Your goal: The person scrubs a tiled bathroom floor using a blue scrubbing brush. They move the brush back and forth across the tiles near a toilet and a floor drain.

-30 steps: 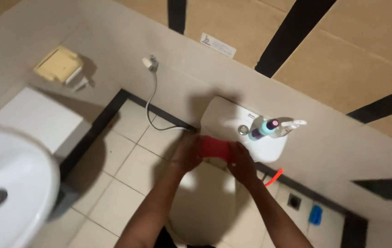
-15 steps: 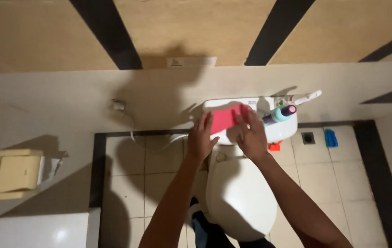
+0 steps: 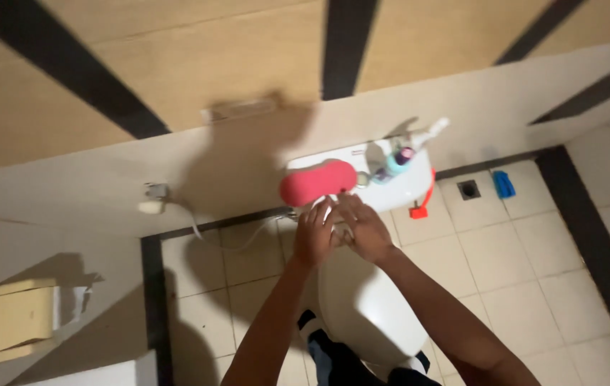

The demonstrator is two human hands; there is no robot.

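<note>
A pink sponge lies on the left part of the white toilet tank, with neither hand on it. My left hand and my right hand meet just in front of the tank, above the closed toilet lid. The left fingers stretch up toward the sponge's lower edge. Between the two hands shows a small pale patch; I cannot tell whether it is an object. On the right of the tank stand a teal-capped bottle and a white spray bottle.
A red item hangs at the tank's right side. A floor drain and a blue object lie on the tiles by the wall. A hose sprayer hangs on the left wall, with a paper holder further left.
Both hands have let go of the pink sponge, which now lies on the tank. The hands have drawn back together toward the lid. The view has shifted and drawn closer.
</note>
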